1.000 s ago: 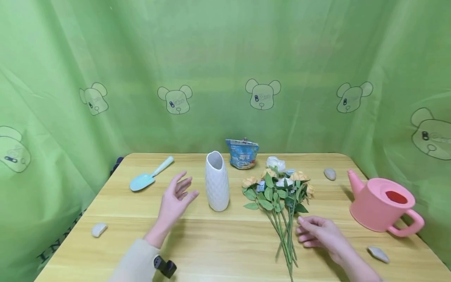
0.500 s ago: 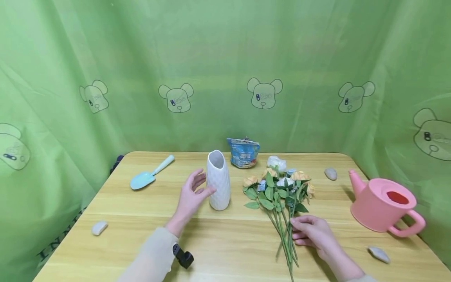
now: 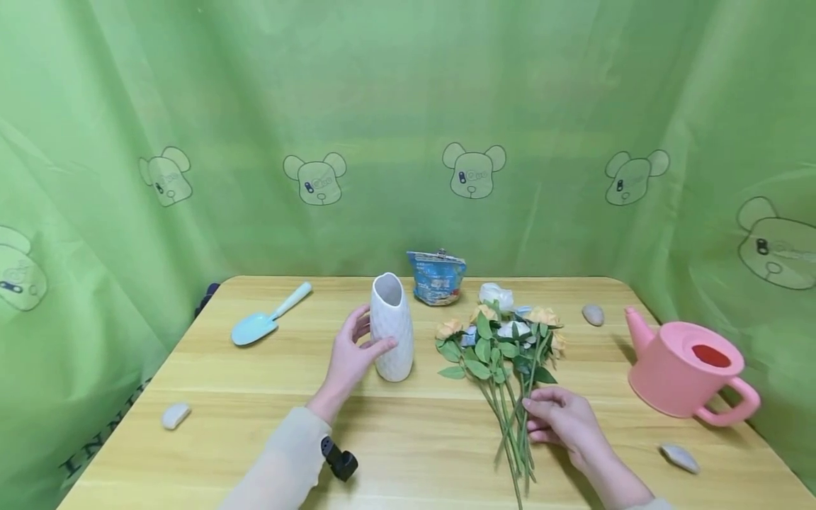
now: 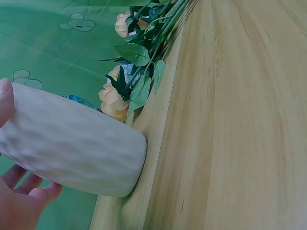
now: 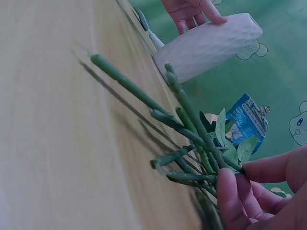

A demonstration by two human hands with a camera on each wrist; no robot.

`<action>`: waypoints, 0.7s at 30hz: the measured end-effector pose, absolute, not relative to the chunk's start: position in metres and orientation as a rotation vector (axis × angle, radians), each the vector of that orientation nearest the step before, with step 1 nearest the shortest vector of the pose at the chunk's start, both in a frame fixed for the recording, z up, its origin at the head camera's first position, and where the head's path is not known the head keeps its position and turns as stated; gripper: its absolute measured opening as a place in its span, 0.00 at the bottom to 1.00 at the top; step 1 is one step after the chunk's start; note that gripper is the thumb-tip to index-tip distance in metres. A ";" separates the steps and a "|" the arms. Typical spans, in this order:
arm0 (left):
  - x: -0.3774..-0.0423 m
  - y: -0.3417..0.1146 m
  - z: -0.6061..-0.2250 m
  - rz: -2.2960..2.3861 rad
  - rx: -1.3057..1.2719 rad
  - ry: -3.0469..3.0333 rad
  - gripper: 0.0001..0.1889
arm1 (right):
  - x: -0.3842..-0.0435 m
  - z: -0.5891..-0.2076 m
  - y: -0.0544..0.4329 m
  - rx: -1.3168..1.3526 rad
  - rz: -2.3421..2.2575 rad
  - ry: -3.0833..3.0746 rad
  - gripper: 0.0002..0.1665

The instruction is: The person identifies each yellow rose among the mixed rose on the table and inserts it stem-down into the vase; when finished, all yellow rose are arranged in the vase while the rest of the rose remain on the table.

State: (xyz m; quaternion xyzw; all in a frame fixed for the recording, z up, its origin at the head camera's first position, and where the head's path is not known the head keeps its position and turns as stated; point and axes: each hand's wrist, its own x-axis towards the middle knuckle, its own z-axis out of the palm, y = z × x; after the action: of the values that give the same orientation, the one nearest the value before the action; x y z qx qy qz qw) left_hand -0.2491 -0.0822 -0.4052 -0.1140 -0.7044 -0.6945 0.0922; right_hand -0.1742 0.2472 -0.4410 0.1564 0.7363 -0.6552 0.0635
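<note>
A white textured vase (image 3: 392, 336) stands upright near the middle of the table. My left hand (image 3: 354, 353) holds its left side, thumb across the front and fingers behind; in the left wrist view the fingers (image 4: 45, 191) lie against the far side. To the right lies a bunch of artificial flowers (image 3: 503, 347) with peach, white and blue blooms, stems pointing toward me. My right hand (image 3: 564, 419) pinches stems there between thumb and fingers. Up close, the right wrist view shows the green stems (image 5: 192, 129) meeting at those fingertips; which ones are gripped is partly hidden.
Behind the vase stands a blue bag (image 3: 438, 278) with a clip. A light-blue trowel (image 3: 255, 328) lies left, a pink watering can (image 3: 685, 368) stands right. Stones lie at left (image 3: 175, 415), back right (image 3: 593, 314) and front right (image 3: 679, 457). A green curtain (image 3: 382, 106) surrounds the table.
My left hand has moved right from beside the trowel onto the vase. My right hand has shifted left to the stems and now pinches them; the stems have moved slightly.
</note>
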 end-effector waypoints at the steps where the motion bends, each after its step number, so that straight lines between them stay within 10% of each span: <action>1: -0.247 -0.082 -0.402 -2.046 -0.335 -2.106 0.37 | -0.174 -0.440 0.247 0.468 -1.974 2.244 0.25; 21: -0.246 -0.084 -0.397 -2.045 -0.342 -2.155 0.37 | -0.174 -0.424 0.245 0.366 -1.992 2.385 0.24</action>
State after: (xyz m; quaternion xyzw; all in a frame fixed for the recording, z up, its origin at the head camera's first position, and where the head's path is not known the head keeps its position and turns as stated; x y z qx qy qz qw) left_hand -0.2464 -0.0836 -0.3968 -0.1140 -0.7185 -0.6820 0.0753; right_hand -0.1739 0.2455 -0.4241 0.1169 0.7622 -0.6366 0.0063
